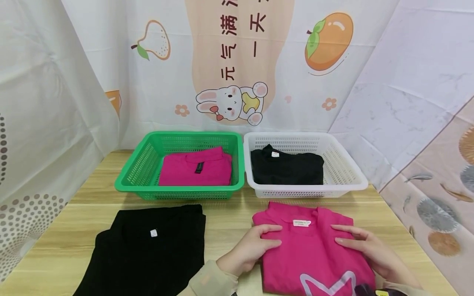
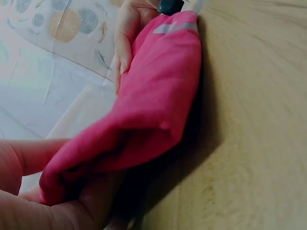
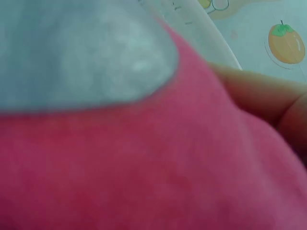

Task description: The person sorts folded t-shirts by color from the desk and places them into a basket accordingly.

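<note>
A folded pink shirt [image 1: 307, 250] with a white neck label and a pale star-like print lies at the front right of the table. My left hand [image 1: 252, 246] grips its left side, fingers on top; the left wrist view shows the cloth edge [image 2: 115, 139] between thumb and fingers. On the opposite side, my right hand [image 1: 377, 253] holds the shirt, its lower fingers hidden. In the right wrist view pink cloth and the grey print fill most of the picture, with a finger [image 3: 264, 91] behind. A folded black shirt [image 1: 155, 250] lies to the left.
Behind the shirts stand a green basket [image 1: 177, 189] with a folded pink garment [image 1: 185, 168] and a white basket [image 1: 344, 181] with a folded black garment [image 1: 289, 170]. The baskets stand side by side. A printed curtain [image 1: 155, 90] hangs behind the wooden table [image 1: 229, 222].
</note>
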